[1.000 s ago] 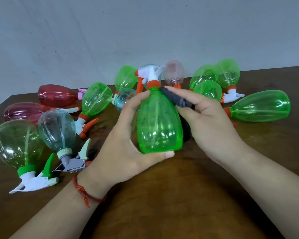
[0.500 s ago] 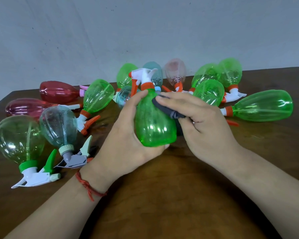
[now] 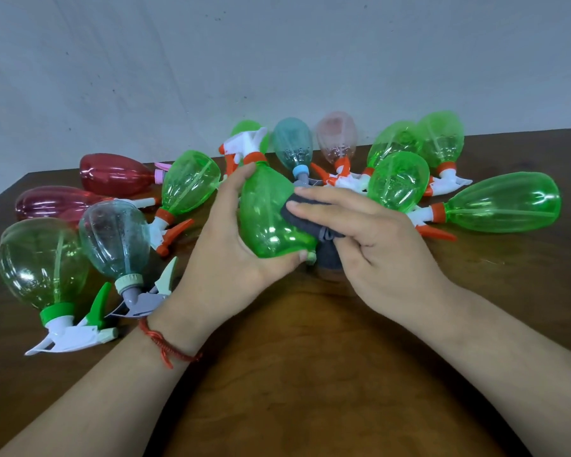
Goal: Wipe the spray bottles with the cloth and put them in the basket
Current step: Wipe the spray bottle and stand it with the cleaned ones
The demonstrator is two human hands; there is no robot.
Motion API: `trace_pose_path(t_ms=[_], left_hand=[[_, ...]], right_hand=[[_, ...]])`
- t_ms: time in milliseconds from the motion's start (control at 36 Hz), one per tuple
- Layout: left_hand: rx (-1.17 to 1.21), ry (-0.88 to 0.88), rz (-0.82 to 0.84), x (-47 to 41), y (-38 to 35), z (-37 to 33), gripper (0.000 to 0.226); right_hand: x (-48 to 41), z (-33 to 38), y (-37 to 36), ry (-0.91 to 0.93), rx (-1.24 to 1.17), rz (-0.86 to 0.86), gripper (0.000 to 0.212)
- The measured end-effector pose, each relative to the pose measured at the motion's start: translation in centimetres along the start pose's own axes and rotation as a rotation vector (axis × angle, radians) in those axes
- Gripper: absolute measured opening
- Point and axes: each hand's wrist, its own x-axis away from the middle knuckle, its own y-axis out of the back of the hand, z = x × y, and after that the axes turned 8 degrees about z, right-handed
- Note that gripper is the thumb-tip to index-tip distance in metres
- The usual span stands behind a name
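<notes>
Green spray bottle, left hand fingers curled round it, right hand fingers pinching grey cloth against it

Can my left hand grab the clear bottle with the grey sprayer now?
Probably not yet: the left hand grips the green bottle. Nothing lies between it and the clear bottle close by, so once free, likely yes.

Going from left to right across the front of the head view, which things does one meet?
Pale green bottle → bluish clear bottle → left hand → held green bottle → grey cloth → right hand → far-right green bottle.
</notes>
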Motion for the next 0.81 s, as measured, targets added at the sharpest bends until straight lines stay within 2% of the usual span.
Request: trace_pose_path(t_ms=[194,389,500,667,806], left_hand=[[-0.192,-0.181,0.184,0.42,-1.06,-0.4,0.113],[-0.196,-0.187,0.215,0.5,-0.82,-0.33,0.115],[-0.123,-0.113,0.181,0.43,-0.85,-0.06,0.115],[-0.036,0.001,0.03,0.14,-0.63,-0.07,0.106],[0.054,0.092,-0.067,-0.27,-0.33,0.35,0.109]], right_hand=[[-0.56,-0.9,0.5,-0.129,-0.088,-0.114,0.06],[-0.6,-0.95,0.19,-0.194,-0.157,-0.146,0.052],[-0.52,-1.05,0.16,-0.145,-0.12,-0.123,0.057],[-0.16,-0.69,-0.01,-0.052,-0.055,-0.025,0.064],[-0.06,-0.32,0.02,-0.007,-0.01,0.022,0.064]])
